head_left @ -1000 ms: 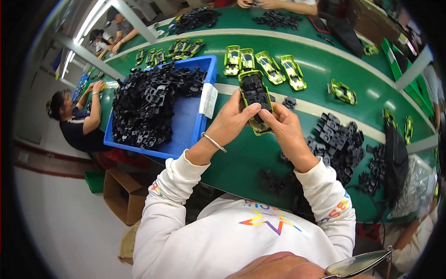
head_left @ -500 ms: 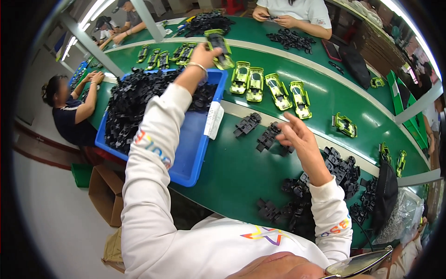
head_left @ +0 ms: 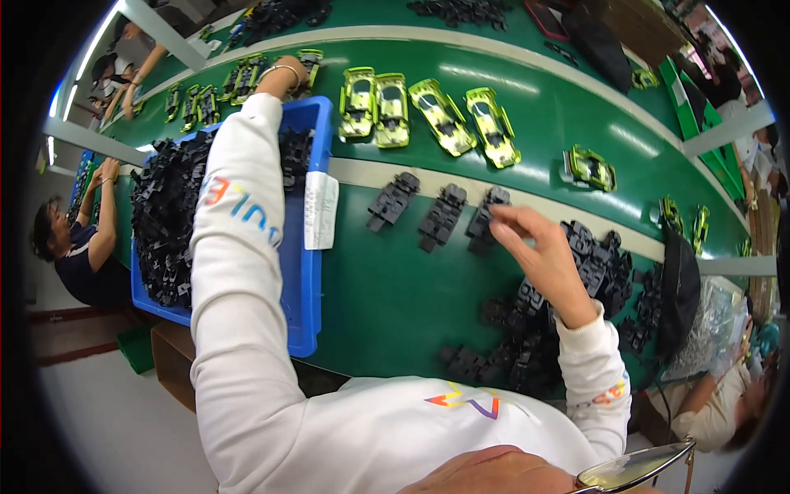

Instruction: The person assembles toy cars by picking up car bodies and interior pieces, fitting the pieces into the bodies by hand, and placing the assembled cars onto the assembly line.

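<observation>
"How should that yellow-green toy car shell (head_left: 311,61) be handled out there?"

"Gently, I'd say. The left arm stretches over the blue bin (head_left: 311,288), so keep the shell level, clear of the rim, and spread the fingers evenly so the neighbouring shells (head_left: 247,76) aren't nudged."

"Is the left grip (head_left: 286,76) clasping it?"

"Can't tell. The hand covers the shell's left side and the fingertips are hidden."

"Where does the shell lie, then?"

"Right against the grip, showing on its right side, just past the bin's far edge. Whether it rests on the green tabletop (head_left: 387,305) or hangs slightly above, I couldn't say."

"And the right grip (head_left: 539,251)?"

"Fingers forward, over the right edge of a black plastic insert (head_left: 484,221). I can't tell whether they pinch it. Two more inserts (head_left: 444,216) lie to its left. I'd take one by its sides, away from thin tabs."
</observation>
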